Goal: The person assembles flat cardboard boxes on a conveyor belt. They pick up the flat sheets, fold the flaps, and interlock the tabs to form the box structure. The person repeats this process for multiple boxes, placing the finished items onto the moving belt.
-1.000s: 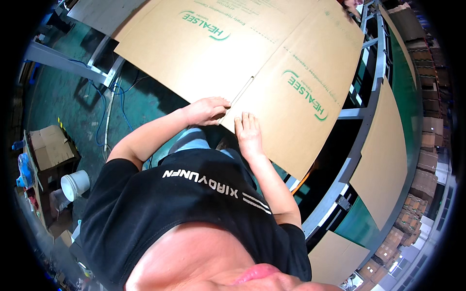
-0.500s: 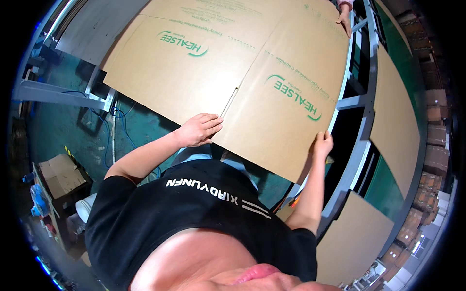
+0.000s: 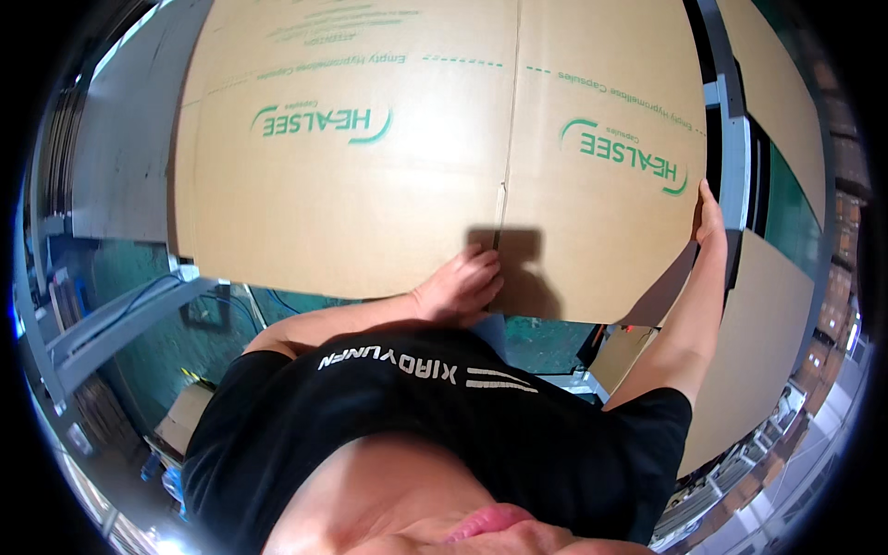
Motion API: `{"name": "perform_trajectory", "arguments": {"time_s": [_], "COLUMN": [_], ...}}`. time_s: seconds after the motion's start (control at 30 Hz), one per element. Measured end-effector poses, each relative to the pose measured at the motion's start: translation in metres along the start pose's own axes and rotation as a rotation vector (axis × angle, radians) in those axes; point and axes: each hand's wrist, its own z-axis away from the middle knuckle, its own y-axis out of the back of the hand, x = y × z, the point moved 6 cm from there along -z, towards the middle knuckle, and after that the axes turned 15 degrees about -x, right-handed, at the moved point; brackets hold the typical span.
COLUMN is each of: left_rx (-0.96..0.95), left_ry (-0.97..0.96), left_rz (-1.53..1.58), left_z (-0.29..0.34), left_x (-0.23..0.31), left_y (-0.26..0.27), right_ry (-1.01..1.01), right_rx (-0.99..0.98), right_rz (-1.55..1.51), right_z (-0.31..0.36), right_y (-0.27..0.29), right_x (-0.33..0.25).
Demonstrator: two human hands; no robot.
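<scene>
A large brown cardboard sheet with green print lies in front of me. A crease runs away from its near edge, ending at a narrow slot. My left hand is closed on the near edge just left of that slot, its fingers curled over the top. At the right edge of the sheet, my right hand grips the side, with some of its fingers hidden by the board. The right near corner bends down a little beside my right forearm.
Right of the sheet runs a grey metal frame, with more cardboard sheets beyond it. A grey panel stands at the left, above a metal beam. Blue hoses lie on the green floor.
The sheet has turned so its near edge runs almost level across my view. My left hand's fingers have curled more. Another person's hand at the far right corner has gone from view.
</scene>
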Motion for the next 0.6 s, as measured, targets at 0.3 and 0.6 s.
{"name": "perform_trajectory", "arguments": {"time_s": [0.3, 0.6], "left_rx": [0.058, -0.231], "left_ry": [0.036, 0.101], "left_rz": [-0.012, -0.171], "left_z": [-0.007, -0.017], "left_x": [-0.01, -0.009], "left_y": [-0.019, -0.019], "right_ry": [0.053, 0.016], "right_rx": [0.49, 0.923], "right_rz": [0.278, 0.993], "right_z": [0.014, 0.024], "right_y": [-0.037, -0.031], "right_x": [-0.001, -0.016]}}
